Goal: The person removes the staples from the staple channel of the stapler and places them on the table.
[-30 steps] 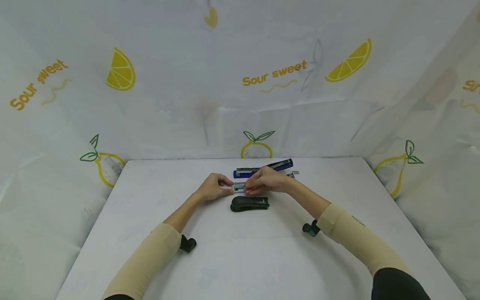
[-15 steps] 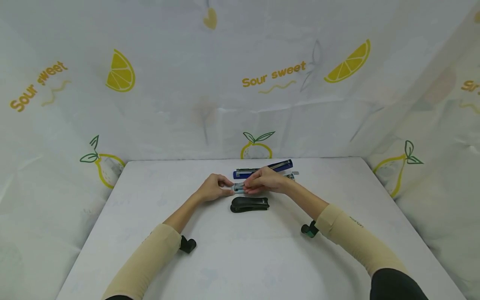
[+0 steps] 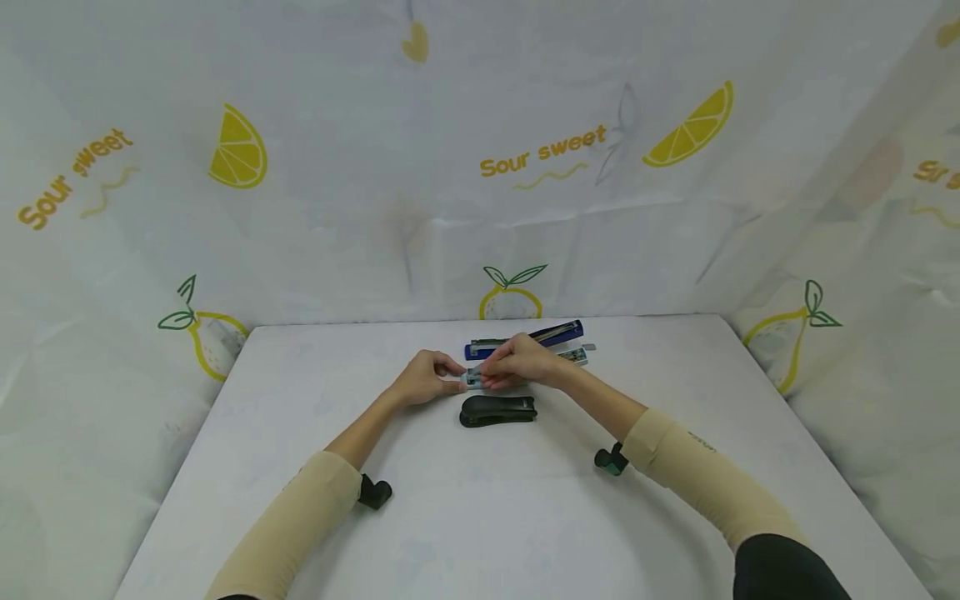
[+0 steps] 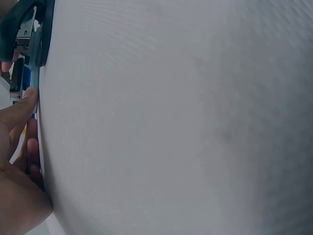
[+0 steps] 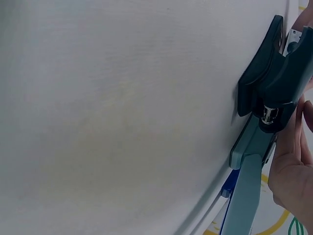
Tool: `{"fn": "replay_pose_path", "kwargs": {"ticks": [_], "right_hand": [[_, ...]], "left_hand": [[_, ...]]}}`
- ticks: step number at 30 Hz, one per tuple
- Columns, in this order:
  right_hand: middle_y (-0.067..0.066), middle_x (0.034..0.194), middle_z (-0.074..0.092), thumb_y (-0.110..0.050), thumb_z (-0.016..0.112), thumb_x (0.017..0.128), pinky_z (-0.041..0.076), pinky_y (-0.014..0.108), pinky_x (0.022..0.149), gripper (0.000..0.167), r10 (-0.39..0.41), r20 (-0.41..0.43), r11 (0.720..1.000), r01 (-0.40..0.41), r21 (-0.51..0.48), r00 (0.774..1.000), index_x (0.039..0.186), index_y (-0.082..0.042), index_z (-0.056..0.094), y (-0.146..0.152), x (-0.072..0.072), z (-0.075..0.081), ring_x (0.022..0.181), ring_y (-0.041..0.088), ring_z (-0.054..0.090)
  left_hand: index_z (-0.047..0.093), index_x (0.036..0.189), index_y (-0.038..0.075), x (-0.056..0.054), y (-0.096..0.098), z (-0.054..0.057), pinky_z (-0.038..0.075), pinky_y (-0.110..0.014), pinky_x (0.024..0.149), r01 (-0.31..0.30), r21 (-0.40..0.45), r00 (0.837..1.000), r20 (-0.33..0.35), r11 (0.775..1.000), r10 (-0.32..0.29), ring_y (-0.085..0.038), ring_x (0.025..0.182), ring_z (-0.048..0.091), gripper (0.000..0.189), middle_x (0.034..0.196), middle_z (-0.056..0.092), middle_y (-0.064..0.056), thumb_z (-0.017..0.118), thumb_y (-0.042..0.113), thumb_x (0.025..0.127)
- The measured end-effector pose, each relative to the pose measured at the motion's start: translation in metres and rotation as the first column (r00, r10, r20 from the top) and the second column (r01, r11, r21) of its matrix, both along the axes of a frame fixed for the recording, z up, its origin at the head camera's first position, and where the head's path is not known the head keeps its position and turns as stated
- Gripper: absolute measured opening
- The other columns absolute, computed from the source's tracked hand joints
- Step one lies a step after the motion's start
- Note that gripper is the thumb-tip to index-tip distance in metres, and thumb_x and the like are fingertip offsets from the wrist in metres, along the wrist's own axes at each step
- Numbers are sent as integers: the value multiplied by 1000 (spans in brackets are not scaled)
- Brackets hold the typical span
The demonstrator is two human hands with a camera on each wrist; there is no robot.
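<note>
Reference point: black stapler (image 3: 497,411), lying closed on the table (image 3: 480,500), nothing touching it from the person's side.

Work piece: pale stapler (image 3: 472,380), just beyond the black stapler and unfolded, its far end extending beyond and to the right of it. Left hand (image 3: 420,379), to the left of and beyond the black stapler: its grip pinches the near end of the pale stapler between thumb and fingers. Judgement: this end hold probably steadies the body against sliding while the other hand works at the metal inside.

Right hand (image 3: 521,361), directly beyond the black stapler: fingers curled, thumb and forefinger brought together over the pale stapler. Whether its grip pinches a part of it or something small cannot be told; the fingers cover the spot. Unfolding presumably gives the fingertips access.

Blue stapler (image 3: 558,333), farthest beyond the black stapler, also spread apart, metal exposed; likely set back to leave working room.

Containers: the staple channels of the pale and blue staplers. Metal shows in both; any staples inside are too small to make out. The black stapler's inside is hidden.
</note>
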State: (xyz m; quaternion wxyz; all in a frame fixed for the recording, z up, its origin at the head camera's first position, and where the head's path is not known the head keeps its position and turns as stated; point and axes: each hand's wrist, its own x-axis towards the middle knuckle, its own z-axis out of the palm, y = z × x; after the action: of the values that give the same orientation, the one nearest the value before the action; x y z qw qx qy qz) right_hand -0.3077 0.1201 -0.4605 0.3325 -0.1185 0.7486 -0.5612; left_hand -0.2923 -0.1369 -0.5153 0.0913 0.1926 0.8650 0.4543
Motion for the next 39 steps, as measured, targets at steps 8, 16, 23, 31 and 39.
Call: {"fn": "replay_pose_path", "kwargs": {"ticks": [8, 16, 23, 31, 39], "right_hand": [[17, 100, 84, -7, 69, 105, 66, 36, 84, 21, -35, -117, 997, 42, 61, 992, 114, 8, 79, -3, 4, 3, 86, 21, 84], [18, 103, 85, -10, 70, 105, 65, 45, 90, 21, -55, -169, 995, 68, 72, 984, 114, 7, 80, 6, 4, 12, 90, 24, 84], [17, 107, 84, -10, 71, 105, 65, 44, 92, 26, -92, -130, 995, 97, 33, 987, 120, 10, 77, 19, 3, 21, 92, 20, 84], [19, 111, 83, -14, 72, 105, 61, 51, 100, 27, -120, -140, 992, 124, 19, 983, 122, 8, 76, 42, 3, 37, 108, 33, 82], [17, 112, 83, -12, 70, 106, 64, 39, 95, 33, -156, -141, 988, 154, -26, 978, 127, 13, 70, 71, 3, 53, 99, 21, 83]], "left_hand": [[83, 113, 4, -1, 1, 1, 45, -27, 84, -2, 8, 1000, 7, 1000, 2, -17, 93, 57, 28, 109, 80, -13, 90, 15, 89], [83, 113, 4, 1, 1, 2, 46, -27, 84, -7, -6, 1000, -1, 1000, 7, -16, 92, 58, 28, 110, 79, -13, 90, 17, 89], [82, 114, 4, 1, 2, 2, 45, -25, 82, -7, -6, 1000, -2, 1000, 7, -15, 91, 57, 28, 110, 79, -13, 90, 15, 89], [82, 113, 4, 2, 0, 0, 46, -26, 84, -16, -19, 1000, -6, 1000, 16, -15, 92, 57, 27, 111, 79, -13, 89, 15, 90], [83, 112, 4, 2, 0, -1, 46, -26, 84, -14, -16, 1000, -10, 1000, 13, -16, 92, 57, 26, 112, 79, -13, 90, 15, 89]]}}
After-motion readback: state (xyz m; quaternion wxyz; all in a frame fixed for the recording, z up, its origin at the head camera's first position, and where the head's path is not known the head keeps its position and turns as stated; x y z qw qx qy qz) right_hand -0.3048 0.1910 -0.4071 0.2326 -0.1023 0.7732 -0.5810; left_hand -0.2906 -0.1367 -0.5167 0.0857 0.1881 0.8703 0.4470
